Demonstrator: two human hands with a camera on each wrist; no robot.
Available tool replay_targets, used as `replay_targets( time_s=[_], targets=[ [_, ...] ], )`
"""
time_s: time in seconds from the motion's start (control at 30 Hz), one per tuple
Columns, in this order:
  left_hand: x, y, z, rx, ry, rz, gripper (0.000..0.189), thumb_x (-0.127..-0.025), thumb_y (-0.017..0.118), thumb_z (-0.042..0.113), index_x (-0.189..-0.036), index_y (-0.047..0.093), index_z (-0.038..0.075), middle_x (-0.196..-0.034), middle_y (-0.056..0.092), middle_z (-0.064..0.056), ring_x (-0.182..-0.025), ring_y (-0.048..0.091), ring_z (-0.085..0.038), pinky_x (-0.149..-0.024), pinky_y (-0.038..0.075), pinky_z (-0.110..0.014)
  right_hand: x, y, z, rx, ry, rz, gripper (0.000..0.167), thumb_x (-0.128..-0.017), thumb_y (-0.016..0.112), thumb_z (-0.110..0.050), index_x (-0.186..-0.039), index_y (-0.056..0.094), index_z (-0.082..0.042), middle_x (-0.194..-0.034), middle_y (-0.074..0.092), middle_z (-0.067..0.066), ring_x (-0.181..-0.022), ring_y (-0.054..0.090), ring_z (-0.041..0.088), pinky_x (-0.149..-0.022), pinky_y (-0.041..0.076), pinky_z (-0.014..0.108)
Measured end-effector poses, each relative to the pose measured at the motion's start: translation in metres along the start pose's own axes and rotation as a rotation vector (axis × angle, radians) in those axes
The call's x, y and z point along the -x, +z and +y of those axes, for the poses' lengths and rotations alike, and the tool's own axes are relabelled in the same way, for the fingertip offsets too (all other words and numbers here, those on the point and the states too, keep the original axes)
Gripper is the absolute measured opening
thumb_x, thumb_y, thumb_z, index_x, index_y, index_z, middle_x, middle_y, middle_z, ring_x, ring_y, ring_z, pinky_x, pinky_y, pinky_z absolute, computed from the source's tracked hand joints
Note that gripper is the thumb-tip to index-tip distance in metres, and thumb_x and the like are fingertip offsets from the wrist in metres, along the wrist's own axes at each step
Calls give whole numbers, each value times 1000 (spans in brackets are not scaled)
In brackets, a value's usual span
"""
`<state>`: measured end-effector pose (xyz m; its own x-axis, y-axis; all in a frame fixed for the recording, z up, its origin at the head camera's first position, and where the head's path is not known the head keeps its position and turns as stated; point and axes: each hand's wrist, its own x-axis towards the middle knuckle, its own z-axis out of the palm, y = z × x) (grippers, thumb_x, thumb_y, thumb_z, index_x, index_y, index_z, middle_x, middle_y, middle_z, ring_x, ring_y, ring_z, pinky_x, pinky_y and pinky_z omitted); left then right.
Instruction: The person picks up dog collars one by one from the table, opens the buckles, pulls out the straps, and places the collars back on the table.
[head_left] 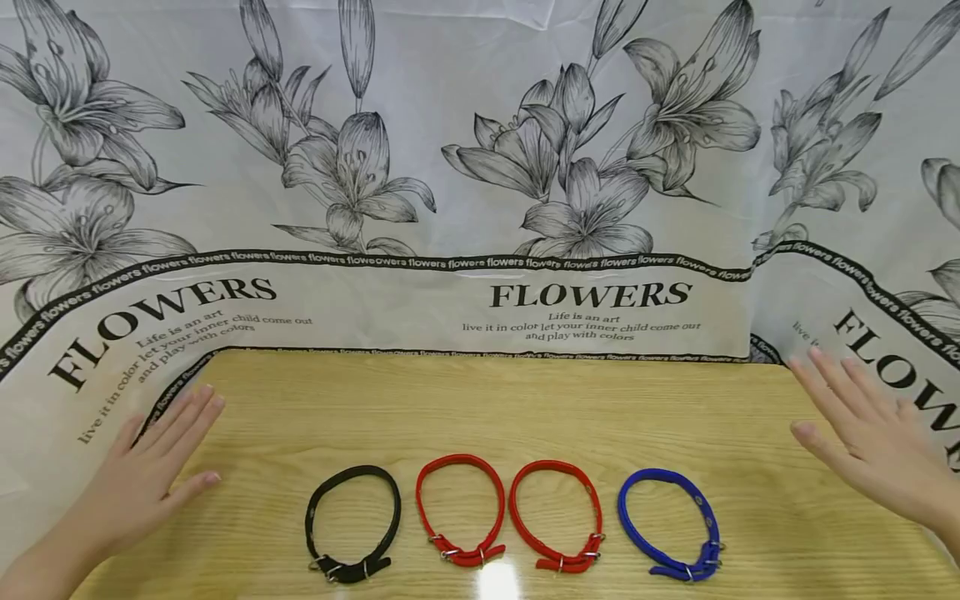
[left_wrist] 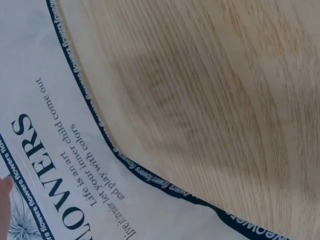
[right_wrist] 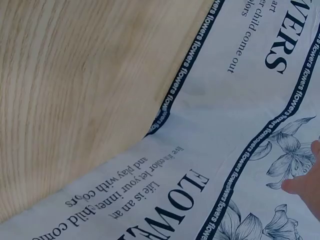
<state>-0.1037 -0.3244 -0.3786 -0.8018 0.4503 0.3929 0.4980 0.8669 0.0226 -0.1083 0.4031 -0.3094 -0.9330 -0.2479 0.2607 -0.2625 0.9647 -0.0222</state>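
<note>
The fingers of the left hand [head_left: 153, 479] are straight and close together, thumb apart; those of the right hand [head_left: 873, 433] are straight, slightly fanned. Between them, on the wooden table [head_left: 525, 408], four slim buckled loops lie in a row — a black collar [head_left: 360, 472], a red collar [head_left: 457, 458], a second red collar [head_left: 555, 464], a blue collar [head_left: 663, 474] — silvery buckles at their near edges.

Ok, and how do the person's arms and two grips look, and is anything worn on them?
The left grip is a bare human hand with slender, tapering fingers; the right grip looks alike. In the head view, no glove, ring, cable or marking shows on either, and no sleeve covers the visible wrists. Higher up, the arms are out of frame.
</note>
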Motion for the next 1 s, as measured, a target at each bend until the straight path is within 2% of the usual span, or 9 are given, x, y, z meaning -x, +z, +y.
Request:
replay_targets(
  time_s=[0.1,0.17,0.27,0.33,0.4,0.47,0.57,0.87,1.0],
  targets=[
    [-1,1,3,35,19,13,73,-89,59,40,-149,23,17,-155,15,0,-140,4,-6,-112,-6,-37,-4,-2,-8,-199,-36,32,72,-94,54,-22,-151,11,-18,-154,4,17,-139,-4,40,-98,-10,69],
    [-1,2,6,60,18,8,70,-88,61,35,-147,28,19,-153,21,1,-138,14,-8,-112,-2,-32,-8,-4,-16,-340,-36,30,68,-92,58,-16,-149,22,-17,-150,19,20,-140,7,30,-96,3,74],
    [-4,4,13,88,16,13,63,-84,67,31,-140,43,18,-145,39,-5,-128,39,-23,-111,13,-41,-14,-6,-31,-453,-28,45,59,-89,63,-11,-142,39,-20,-141,38,4,-132,23,4,-107,25,42],
    [-6,8,19,96,53,41,53,-79,72,30,-128,55,17,-133,52,-6,-111,54,-27,-101,32,-48,-20,-6,-43,-470,-64,83,52,-86,67,-9,-133,50,-20,-131,46,-8,-120,31,-9,-97,31,18],
    [-9,13,24,119,127,93,43,-76,75,32,-114,64,16,-117,62,-6,-94,61,-27,-86,45,-41,-26,-5,-56,-469,-119,138,45,-82,70,-5,-123,59,-19,-122,54,-13,-112,38,-12,-84,28,2],
    [-11,19,31,150,204,135,39,-70,79,31,-105,68,16,-107,65,-3,-87,64,-22,-78,50,-27,-33,-4,-70,-475,-189,173,41,-79,72,-1,-116,64,-16,-114,60,-9,-107,44,-10,-84,32,3],
    [-9,31,44,235,285,141,41,-67,81,30,-104,67,18,-105,64,-2,-88,62,-19,-83,41,-10,-43,2,-93,-470,-264,196,36,-76,74,0,-107,68,-16,-106,66,-5,-102,52,-5,-83,37,5],
    [0,62,74,453,409,54,41,-67,81,25,-103,65,15,-106,58,-2,-91,55,-15,-81,41,-11,-69,45,-172,-609,-572,126,27,-75,73,-2,-100,68,-11,-98,67,-3,-92,62,15,-81,50,28],
    [-2,70,81,486,484,45,30,-74,77,24,-101,66,18,-104,60,-2,-89,58,-15,-80,43,-11,-69,65,-208,-644,-713,39,23,-77,72,-3,-98,68,-10,-95,66,-1,-89,62,12,-78,51,25]
  ],
)
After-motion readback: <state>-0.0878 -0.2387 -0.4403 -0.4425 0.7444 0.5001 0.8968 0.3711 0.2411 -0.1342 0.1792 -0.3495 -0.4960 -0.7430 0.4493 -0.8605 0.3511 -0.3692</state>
